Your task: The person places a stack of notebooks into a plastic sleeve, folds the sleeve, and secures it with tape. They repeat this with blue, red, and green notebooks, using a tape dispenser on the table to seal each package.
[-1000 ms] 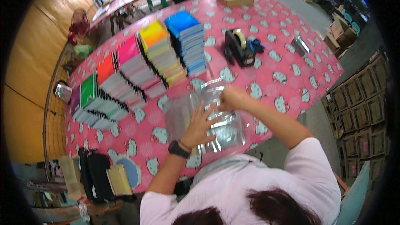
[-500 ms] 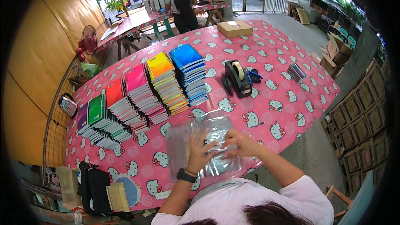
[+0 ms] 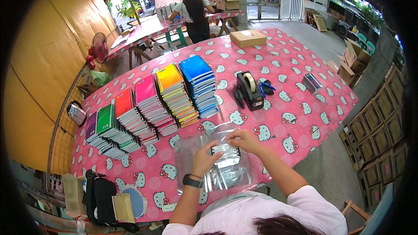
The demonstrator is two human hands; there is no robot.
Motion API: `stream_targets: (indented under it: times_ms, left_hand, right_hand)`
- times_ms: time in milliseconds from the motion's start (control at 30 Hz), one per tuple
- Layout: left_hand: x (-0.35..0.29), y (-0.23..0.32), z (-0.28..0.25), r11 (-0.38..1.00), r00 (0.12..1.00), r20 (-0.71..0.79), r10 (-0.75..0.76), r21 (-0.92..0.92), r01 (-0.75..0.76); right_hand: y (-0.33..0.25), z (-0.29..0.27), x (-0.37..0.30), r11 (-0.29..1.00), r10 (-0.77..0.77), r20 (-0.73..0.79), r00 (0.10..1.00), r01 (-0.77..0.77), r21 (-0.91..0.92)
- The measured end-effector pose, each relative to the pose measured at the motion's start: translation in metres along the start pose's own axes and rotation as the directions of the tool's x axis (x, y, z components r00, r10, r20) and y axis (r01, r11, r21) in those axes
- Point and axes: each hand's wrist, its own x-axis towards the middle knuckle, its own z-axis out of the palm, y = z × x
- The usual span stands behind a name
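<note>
Several clear plastic sleeves lie overlapped in front of me, with light glaring off them. My left hand rests on their left part, thumb and forefinger apart, beside a small pale patch with black edges that I cannot make out. My right hand is closed in a pinch at the sleeves' upper edge, its thumb and fingertips together on the film. Beyond my hands stand stacks of spiral notebooks: blue, yellow, pink, red, green and purple.
A black tape dispenser stands right of the stacks, near a blue-and-black tool. Farther off are a small bundle and a brown box. A black bag lies at lower left. Cartons are piled at right; people work behind.
My right hand has moved up and slightly left to the sleeves' upper edge. My left hand has drawn its spread fingers in and shifted slightly left. The view has tilted a little.
</note>
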Motion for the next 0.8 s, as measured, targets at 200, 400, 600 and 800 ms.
stream_targets:
  times_ms: [200, 400, 600, 800]
  left_hand:
    - [0.007, 0.013, 0.005, 0.984, 0.973, -0.151, 0.173, -0.023, -0.178]
    - [0.012, -0.004, -0.001, 0.994, 0.999, 0.027, 0.041, -0.104, -0.038]
    - [0.015, -0.01, 0.0, 0.997, 0.977, 0.205, -0.063, -0.031, 0.071]
    - [-0.008, 0.008, -0.013, 0.926, 0.926, 0.115, 0.361, 0.079, -0.37]
  right_hand:
    - [-0.017, -0.004, -0.004, 0.981, -0.155, -0.018, 0.988, 0.156, 0.118]
    - [0.005, -0.008, -0.01, 0.985, 0.099, 0.265, 0.959, -0.132, 0.109]
    - [-0.001, -0.002, -0.012, 0.997, -0.059, 0.234, 0.97, 0.067, -0.027]
    - [-0.022, 0.001, -0.042, 0.748, -0.494, 0.248, 0.833, 0.553, -0.367]
